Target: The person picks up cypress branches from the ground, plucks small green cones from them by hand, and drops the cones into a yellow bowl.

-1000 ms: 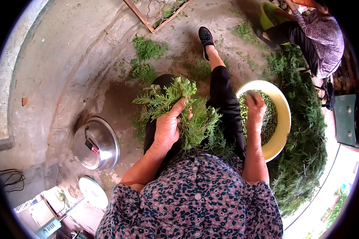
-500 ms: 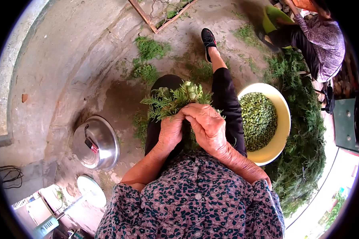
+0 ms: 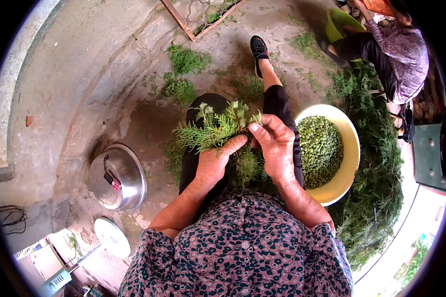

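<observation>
Holds a bunch of green sprigs [image 3: 203, 134] over the lap, left of the yellow tub [image 3: 352, 153], clamped between thumb and fingers of the left hand [image 3: 212, 162]. Pinches a pale green tip [image 3: 256, 118] at the bunch's right edge between thumb and forefinger of the right hand [image 3: 277, 148], nearer the tub. Has both hands close together; cannot tell whether their fingertips touch. Shows pale knobs [image 3: 241, 113] among the leaves at the far end of the bunch. Contains, inside the tub, a heap of small round green pieces [image 3: 319, 148]. Includes a long pile of cut greenery [image 3: 376, 173] beside the tub on its right, and loose green clippings [image 3: 186, 60] on the floor, well to its far left. Stretches one foot in a black shoe [image 3: 258, 49] beyond the tub, to its left. Includes a shiny metal basin [image 3: 129, 171], well left of the tub, and another person [image 3: 401, 54] seated beyond it to the right, near a green basin [image 3: 338, 24].
</observation>
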Demonstrator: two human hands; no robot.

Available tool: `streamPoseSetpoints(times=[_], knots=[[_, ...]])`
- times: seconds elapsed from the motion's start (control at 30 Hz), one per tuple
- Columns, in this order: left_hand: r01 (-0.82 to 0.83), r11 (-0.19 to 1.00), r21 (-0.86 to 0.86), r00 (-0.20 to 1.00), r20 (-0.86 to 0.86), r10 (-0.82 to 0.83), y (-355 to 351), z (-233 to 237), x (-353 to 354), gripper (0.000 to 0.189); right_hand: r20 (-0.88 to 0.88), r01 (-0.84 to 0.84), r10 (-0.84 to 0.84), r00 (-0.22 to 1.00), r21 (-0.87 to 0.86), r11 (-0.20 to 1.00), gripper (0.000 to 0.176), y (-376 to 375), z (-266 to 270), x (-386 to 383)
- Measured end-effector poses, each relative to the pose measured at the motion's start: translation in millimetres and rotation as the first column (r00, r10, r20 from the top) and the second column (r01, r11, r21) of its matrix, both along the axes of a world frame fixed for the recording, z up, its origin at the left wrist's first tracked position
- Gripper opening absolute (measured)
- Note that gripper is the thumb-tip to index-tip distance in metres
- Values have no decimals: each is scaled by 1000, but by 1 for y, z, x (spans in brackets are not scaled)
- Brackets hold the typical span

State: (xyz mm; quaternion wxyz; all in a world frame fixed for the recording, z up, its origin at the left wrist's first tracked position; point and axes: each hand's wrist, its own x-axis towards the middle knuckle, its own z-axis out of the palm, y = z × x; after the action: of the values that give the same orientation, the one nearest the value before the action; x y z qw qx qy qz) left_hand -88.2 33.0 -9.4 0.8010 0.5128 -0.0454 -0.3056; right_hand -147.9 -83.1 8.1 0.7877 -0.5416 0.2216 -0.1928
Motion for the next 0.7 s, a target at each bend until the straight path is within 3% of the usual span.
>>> streamPoseSetpoints(times=[0.1,0.13,0.17,0.23,0.33,0.47,0.6,0.67,0.7], knots=[[0,1000,-25,997,-71,-2,2,0,3,27,8,45,-44,999,-119,992,13,2,-5,-5],[5,998,-58,991,-133,-13,3,1,6,26,135,97,-46,990,-399,912,15,1,-9,-5],[29,998,-61,974,-221,-42,5,8,9,24,255,175,-9,967,-636,752,16,1,-10,-5],[4,995,-102,946,-321,-37,6,8,16,22,234,148,17,972,-666,731,22,4,-7,-7],[-6,996,-93,910,-413,-33,9,5,18,22,128,62,68,989,-798,600,31,9,-7,-12],[-49,994,-103,894,-448,-2,10,3,21,23,97,34,110,989,-883,468,39,12,-17,-12],[-84,991,-104,912,-408,35,11,-1,22,26,55,-12,131,990,-889,459,35,15,-15,-14],[-94,990,-101,913,-406,45,11,-2,23,27,60,-46,160,985,-808,588,26,17,-15,-12],[-103,990,-101,921,-387,56,11,-1,23,28,61,-46,161,985,-808,587,26,16,-14,-13]])
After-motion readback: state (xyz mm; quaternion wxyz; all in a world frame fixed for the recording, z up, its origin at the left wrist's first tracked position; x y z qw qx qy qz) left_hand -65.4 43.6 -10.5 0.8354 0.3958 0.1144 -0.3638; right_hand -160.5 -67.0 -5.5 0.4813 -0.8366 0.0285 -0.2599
